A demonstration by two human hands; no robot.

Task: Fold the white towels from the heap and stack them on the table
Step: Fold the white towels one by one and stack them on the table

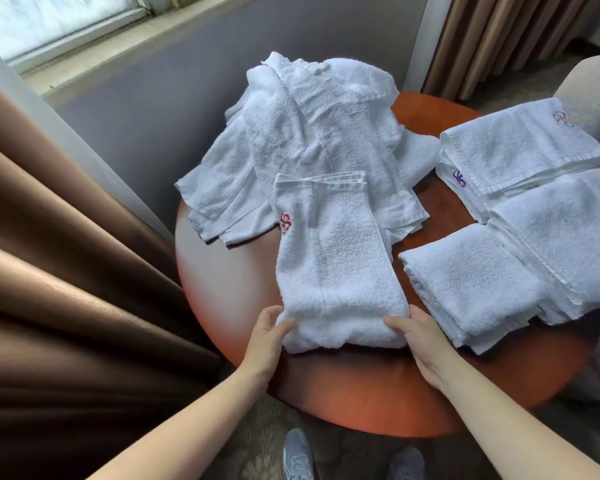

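Beside brown pleated curtains [66,271], on a round orange-brown table [378,393]. At the middle, lying partly over a crumpled heap of white terry towels [312,126]: a folded white towel with a red embroidered mark [333,265], gripped at its two near corners by the left hand [267,336] and the right hand [418,336]. To the right, apart from it, two piles of folded white towels [482,282].

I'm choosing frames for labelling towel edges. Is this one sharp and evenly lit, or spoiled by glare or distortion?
Head view: the half-folded towel is sharp; a pale sheen washes out the table to its left; the table's near rim smears; the window sill and curtain bow with the wide lens.
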